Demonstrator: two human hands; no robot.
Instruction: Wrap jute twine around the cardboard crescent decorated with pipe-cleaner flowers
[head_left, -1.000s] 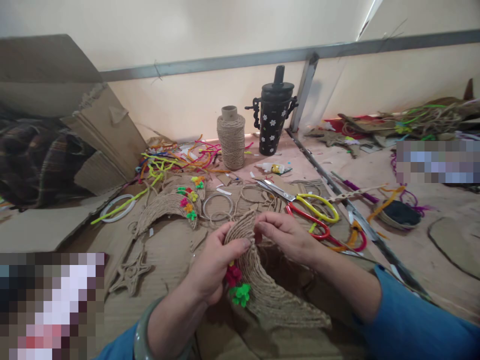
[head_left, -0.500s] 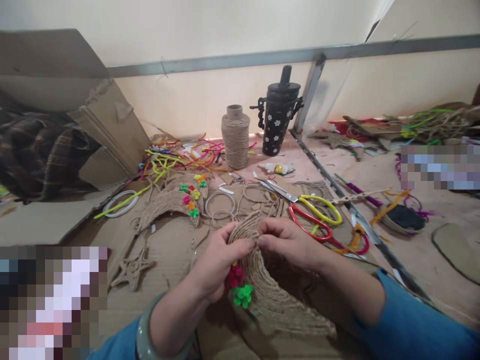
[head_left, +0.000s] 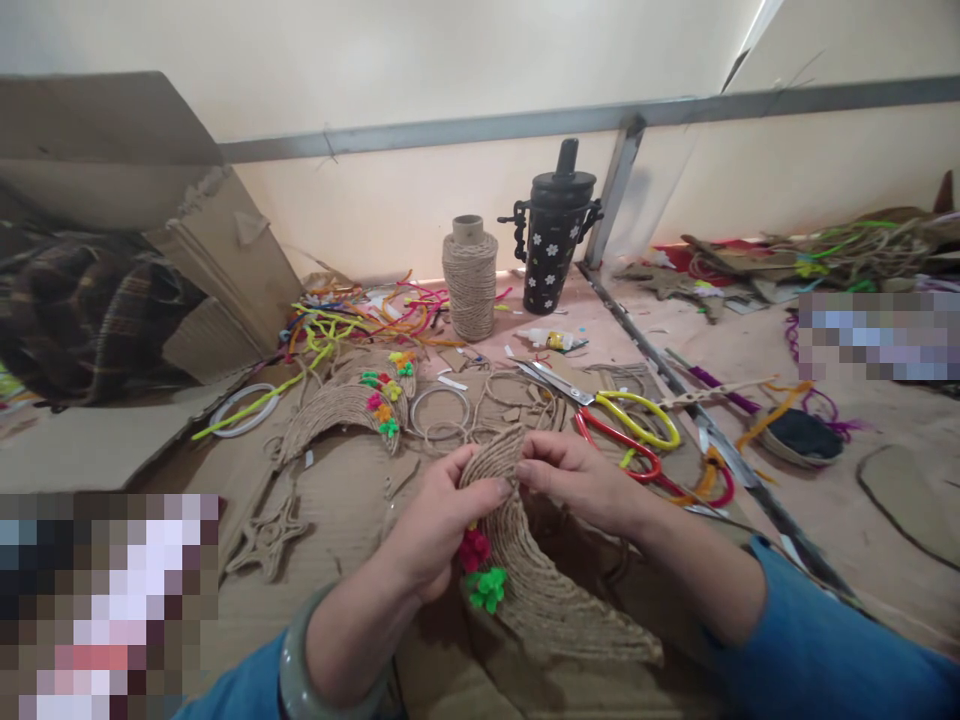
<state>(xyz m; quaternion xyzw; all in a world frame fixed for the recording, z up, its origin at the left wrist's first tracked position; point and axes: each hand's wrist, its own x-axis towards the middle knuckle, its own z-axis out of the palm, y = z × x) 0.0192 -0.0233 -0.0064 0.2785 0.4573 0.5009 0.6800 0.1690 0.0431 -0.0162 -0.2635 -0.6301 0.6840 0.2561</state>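
Note:
A crescent moon of wound jute twine (head_left: 559,600) is held between my two hands over the cardboard. Small pink and green fuzzy flowers (head_left: 487,589) sit on its left edge. My left hand (head_left: 439,525) grips the upper part, thumb pressed on the twine rows. With finger and thumb pinched together, my right hand (head_left: 574,480) works at the crescent's inner edge; whether a twine end lies in that pinch is hidden. Scissors (head_left: 626,420) with one yellow and one red handle lie just beyond my right hand.
Behind stand a twine spool (head_left: 470,285) and a black flowered tumbler (head_left: 555,240). More twine crescents (head_left: 337,405), a twine star (head_left: 270,535) and a clear ring (head_left: 244,410) lie left. A cardboard box (head_left: 217,270) stands at far left; a glue bottle (head_left: 546,339) lies near the tumbler.
Both hands keep nearly the same hold on the crescent. My right fingertips have shifted very slightly upward along its inner edge, and the view has moved a little.

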